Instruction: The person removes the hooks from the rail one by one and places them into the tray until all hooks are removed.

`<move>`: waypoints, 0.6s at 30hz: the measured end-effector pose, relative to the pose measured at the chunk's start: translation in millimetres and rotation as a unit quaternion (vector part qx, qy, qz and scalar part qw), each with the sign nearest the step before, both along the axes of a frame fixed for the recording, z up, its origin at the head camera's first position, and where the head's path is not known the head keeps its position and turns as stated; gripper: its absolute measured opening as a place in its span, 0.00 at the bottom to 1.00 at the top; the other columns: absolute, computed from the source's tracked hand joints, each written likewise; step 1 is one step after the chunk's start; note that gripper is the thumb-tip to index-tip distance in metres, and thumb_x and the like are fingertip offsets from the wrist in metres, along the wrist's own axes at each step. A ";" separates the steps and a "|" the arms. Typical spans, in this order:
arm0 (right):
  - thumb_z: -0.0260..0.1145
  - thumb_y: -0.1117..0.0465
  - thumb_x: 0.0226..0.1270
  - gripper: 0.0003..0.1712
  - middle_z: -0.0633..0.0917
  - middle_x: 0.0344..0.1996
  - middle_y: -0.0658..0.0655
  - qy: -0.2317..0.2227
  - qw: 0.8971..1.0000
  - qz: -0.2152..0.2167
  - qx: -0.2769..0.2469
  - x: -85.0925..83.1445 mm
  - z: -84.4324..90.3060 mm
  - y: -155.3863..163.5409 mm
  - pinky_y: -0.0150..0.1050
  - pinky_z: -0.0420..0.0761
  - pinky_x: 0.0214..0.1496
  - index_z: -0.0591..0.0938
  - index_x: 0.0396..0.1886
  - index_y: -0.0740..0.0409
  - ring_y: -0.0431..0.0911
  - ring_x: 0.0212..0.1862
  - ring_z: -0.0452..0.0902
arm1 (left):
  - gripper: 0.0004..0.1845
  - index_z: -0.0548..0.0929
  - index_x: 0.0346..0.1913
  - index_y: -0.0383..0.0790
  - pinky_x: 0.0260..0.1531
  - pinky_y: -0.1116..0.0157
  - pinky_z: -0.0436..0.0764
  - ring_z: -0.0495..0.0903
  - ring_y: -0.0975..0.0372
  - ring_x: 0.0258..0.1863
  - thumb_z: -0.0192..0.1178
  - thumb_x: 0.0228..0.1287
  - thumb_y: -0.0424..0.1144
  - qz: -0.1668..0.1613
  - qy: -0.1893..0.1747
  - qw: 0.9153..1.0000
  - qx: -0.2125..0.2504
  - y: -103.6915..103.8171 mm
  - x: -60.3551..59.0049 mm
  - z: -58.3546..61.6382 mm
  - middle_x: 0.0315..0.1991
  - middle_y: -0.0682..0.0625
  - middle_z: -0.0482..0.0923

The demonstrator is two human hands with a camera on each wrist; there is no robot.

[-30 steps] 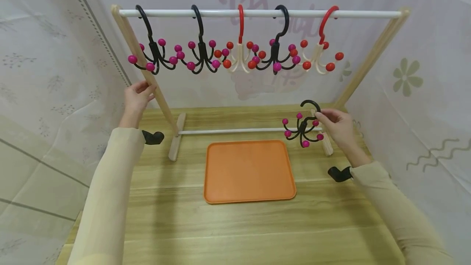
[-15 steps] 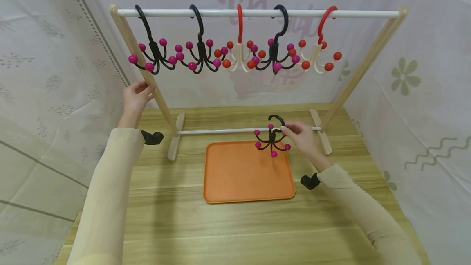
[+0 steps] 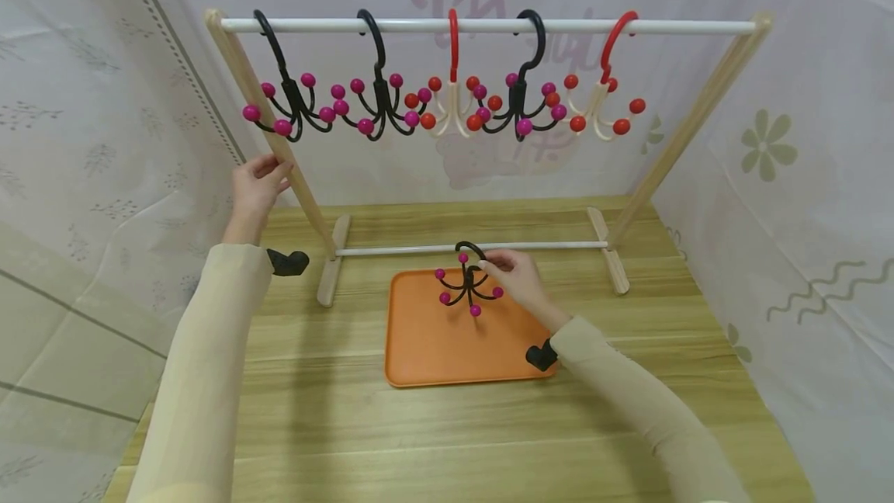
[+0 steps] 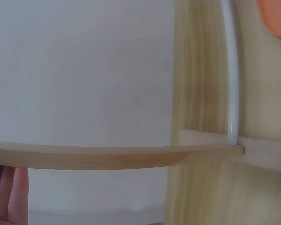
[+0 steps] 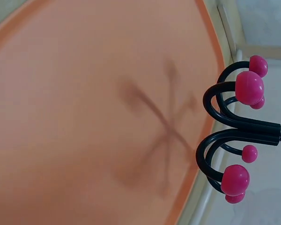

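My right hand (image 3: 518, 276) pinches a black multi-arm rotating hook hanger (image 3: 469, 279) by its hook, above the orange tray (image 3: 426, 348). The hanger has pink ball tips. In the right wrist view, its black arms (image 5: 253, 129) hang apart from the tray, and their shadow falls on it. My left hand (image 3: 255, 191) holds the left wooden post (image 3: 296, 177) of a hanging rack, thumb and fingers at the post. In the left wrist view, fingers (image 4: 18, 194) meet the post's edge, their tips partly hidden.
From the rack's white top rail (image 3: 419, 25) hang several similar hangers, including a black one (image 3: 382, 95) with pink balls and a red-hooked cream one (image 3: 599, 103) with red balls. A lower white rod (image 3: 398, 250) runs behind the tray on the wooden table (image 3: 349, 425).
My right hand has carried the black hanger leftward and somewhat nearer, from beside the right rack foot to over the tray. My left hand has stayed at the post.
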State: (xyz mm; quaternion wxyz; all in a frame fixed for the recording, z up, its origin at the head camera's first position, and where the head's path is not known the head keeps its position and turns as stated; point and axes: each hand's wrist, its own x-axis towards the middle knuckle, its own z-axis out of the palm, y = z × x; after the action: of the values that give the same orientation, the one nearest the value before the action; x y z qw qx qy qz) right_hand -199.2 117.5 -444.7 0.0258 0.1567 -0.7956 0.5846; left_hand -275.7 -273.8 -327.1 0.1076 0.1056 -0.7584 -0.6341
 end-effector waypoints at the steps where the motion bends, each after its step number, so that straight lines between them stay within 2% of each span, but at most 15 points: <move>1: 0.63 0.61 0.58 0.12 0.82 0.33 0.57 -0.004 1.000 0.001 0.003 -2.6 -5.1 -3.0 0.38 0.78 0.40 0.81 0.39 0.65 0.47 0.36 0.78 | 0.24 0.71 0.56 0.32 0.48 0.67 0.73 0.71 0.58 0.48 0.57 0.58 0.42 0.000 0.000 1.000 -0.001 0.2 0.0 0.2 0.46 0.47 0.73; 4: 0.63 0.58 0.58 0.13 0.82 0.34 0.55 0.001 1.000 0.010 0.010 -8.5 -17.8 -12.1 0.37 0.79 0.39 0.81 0.40 0.62 0.45 0.37 0.78 | 0.24 0.71 0.56 0.32 0.48 0.66 0.72 0.71 0.58 0.48 0.57 0.58 0.42 -0.002 0.003 1.000 -0.001 0.8 -0.5 0.7 0.46 0.47 0.73; 9: 0.64 0.60 0.58 0.11 0.82 0.33 0.55 0.000 1.000 0.014 0.006 -8.4 -20.3 -31.0 0.35 0.79 0.39 0.81 0.39 0.61 0.45 0.36 0.78 | 0.25 0.70 0.56 0.31 0.48 0.66 0.72 0.71 0.58 0.48 0.57 0.58 0.41 -0.004 0.003 1.000 0.006 1.5 0.4 1.7 0.46 0.47 0.73; 16: 0.62 0.68 0.58 0.10 0.82 0.32 0.63 0.014 0.999 0.043 -0.010 6.0 -6.0 -52.1 0.37 0.79 0.37 0.80 0.37 0.72 0.55 0.35 0.78 | 0.25 0.70 0.56 0.31 0.48 0.67 0.72 0.72 0.60 0.47 0.57 0.58 0.40 -0.002 0.004 1.000 0.014 1.0 1.3 1.5 0.46 0.46 0.73; 18: 0.62 0.69 0.58 0.09 0.81 0.32 0.65 0.016 0.999 0.042 -0.008 10.7 -1.5 -57.7 0.36 0.79 0.38 0.80 0.37 0.72 0.56 0.35 0.78 | 0.25 0.70 0.56 0.31 0.48 0.67 0.72 0.72 0.60 0.47 0.57 0.58 0.41 -0.003 0.004 1.000 0.012 0.5 1.2 1.2 0.46 0.47 0.73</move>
State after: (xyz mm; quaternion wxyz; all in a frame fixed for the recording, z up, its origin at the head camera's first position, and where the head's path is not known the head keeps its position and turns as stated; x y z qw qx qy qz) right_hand -188.5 59.8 -446.2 0.0153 0.1986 -0.7833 0.5888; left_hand -274.5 -273.2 -325.9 0.1079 0.1018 -0.7505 -0.6440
